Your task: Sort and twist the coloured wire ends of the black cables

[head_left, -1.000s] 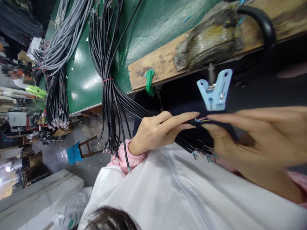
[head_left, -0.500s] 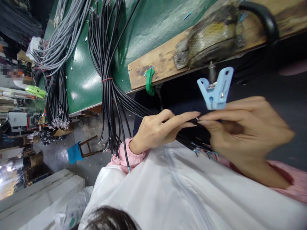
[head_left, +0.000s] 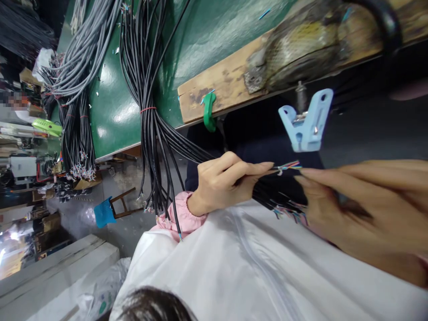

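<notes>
My left hand (head_left: 227, 180) pinches the end of a black cable between thumb and forefinger. From that end the thin coloured wires (head_left: 290, 166) stick out to the right, with a whitish strand at their base. My right hand (head_left: 364, 207) is closed in a pinch right at the wire tips, smeared by motion; what its fingertips hold is hidden. Under both hands, more black cables with stripped coloured ends (head_left: 289, 211) lie across my lap. A light blue plastic clip (head_left: 307, 122) on a metal stem stands just above the hands.
A wooden board (head_left: 220, 91) runs along the green table (head_left: 113, 120), bearing a taped, plastic-wrapped lump (head_left: 297, 51) and a green hook (head_left: 209, 111). A tied black cable bundle (head_left: 147, 89) hangs over the edge. Grey cables (head_left: 90, 58) lie farther left. A blue stool (head_left: 104, 213) stands on the floor.
My right hand has moved right and slightly down, away from my left. Coloured wires now show at the cable end between the hands. My left hand has barely moved.
</notes>
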`<action>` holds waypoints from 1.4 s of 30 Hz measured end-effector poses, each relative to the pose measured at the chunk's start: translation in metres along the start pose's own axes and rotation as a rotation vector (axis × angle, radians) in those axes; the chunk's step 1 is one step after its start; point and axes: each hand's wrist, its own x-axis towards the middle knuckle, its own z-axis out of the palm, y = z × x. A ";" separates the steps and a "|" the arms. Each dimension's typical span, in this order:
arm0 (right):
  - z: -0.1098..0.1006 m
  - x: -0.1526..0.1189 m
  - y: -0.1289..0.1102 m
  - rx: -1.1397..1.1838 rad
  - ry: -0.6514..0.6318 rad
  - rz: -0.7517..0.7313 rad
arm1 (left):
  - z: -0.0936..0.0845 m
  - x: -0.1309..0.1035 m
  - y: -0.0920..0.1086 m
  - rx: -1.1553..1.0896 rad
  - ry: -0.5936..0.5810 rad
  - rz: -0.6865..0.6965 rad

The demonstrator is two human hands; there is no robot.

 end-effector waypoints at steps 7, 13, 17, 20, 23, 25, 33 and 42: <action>-0.003 0.011 -0.011 -0.202 -0.074 -0.289 | 0.001 -0.012 -0.009 0.179 -0.266 -0.017; 0.008 0.015 -0.005 -0.181 -0.070 -0.278 | -0.001 -0.006 -0.006 0.230 -0.280 0.024; 0.013 0.009 -0.004 -0.058 -0.016 -0.088 | -0.002 -0.003 -0.005 0.211 -0.225 0.043; 0.010 0.008 -0.005 0.146 0.017 0.126 | -0.004 -0.002 -0.006 0.219 -0.256 0.062; 0.003 0.014 -0.004 0.296 -0.038 0.171 | -0.007 -0.004 -0.007 0.237 -0.304 0.087; 0.000 0.019 -0.004 0.335 -0.140 0.100 | -0.009 -0.007 -0.007 0.251 -0.359 0.093; 0.008 0.030 -0.011 0.396 -0.094 -0.134 | -0.015 -0.006 -0.008 0.282 -0.443 0.149; -0.002 0.018 -0.023 0.385 -0.089 0.055 | -0.023 0.000 -0.010 0.198 -0.435 0.211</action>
